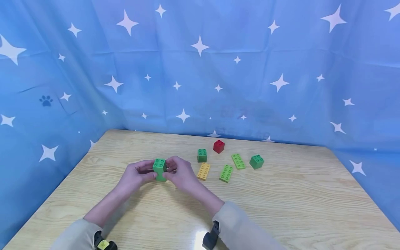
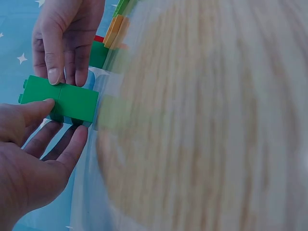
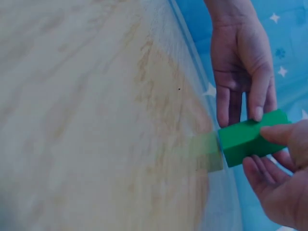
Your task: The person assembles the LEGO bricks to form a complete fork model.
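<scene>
Two green toy bricks (image 1: pixel 160 171) stand stacked upright on the left part of the table, studs on top. In the left wrist view, a thin seam crosses the stack (image 2: pixel 72 103) where one brick meets the other. My left hand (image 1: pixel 135 175) pinches it from the left, with the thumb on the near face and the fingers behind. From the right, my right hand (image 1: pixel 181 173) grips the same stack, its thumb also on the near side. The right wrist view shows the stack's base (image 3: pixel 236 149) right at the tabletop, which mirrors it.
Right of my hands lie a yellow-orange flat brick (image 1: pixel 203 171), two lime flat bricks (image 1: pixel 226 173) and a green brick (image 1: pixel 202 155). A red brick (image 1: pixel 218 146) sits farther back, another green brick (image 1: pixel 256 161) farther right. A blue starred curtain (image 1: pixel 200 76) borders the wooden table (image 1: pixel 297 194).
</scene>
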Tool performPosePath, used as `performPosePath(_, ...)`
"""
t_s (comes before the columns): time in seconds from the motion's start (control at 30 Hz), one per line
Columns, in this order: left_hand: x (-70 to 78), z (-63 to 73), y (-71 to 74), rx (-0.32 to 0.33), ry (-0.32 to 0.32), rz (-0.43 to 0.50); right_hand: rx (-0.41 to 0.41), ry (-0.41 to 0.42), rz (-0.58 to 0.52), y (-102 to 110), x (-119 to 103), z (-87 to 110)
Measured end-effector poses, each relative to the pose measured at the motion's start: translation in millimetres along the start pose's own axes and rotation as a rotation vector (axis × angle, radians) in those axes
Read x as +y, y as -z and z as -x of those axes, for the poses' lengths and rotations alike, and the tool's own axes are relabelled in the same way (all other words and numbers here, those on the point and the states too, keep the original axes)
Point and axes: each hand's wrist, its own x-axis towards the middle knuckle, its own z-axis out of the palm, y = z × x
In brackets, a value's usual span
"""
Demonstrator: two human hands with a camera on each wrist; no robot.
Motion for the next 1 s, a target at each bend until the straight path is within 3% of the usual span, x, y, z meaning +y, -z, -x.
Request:
performPosePath(0.27, -4.0, -1.2, -0.8, -0.022, 0.018, 0.049, -0.001, -0.020, -0.006, -2, 5, -2.3)
performPosePath(0.53, -1.5, -0.1, 4.1, -0.017, 0.009, -0.005, -0.009, -0.008, -0.003, 1, 3, -2.7)
performPosePath(0.73, 15.2, 7.1, 13.7, 0.039, 0.000, -0.047, -0.013, -0.006, 0.026, 17, 2, 7.4)
performPosePath(1.0, 46.4, 19.3, 16.5, 0.123, -0.121, -0.090, -0.008, 0.021, 0.089, 56, -2, 28.9)
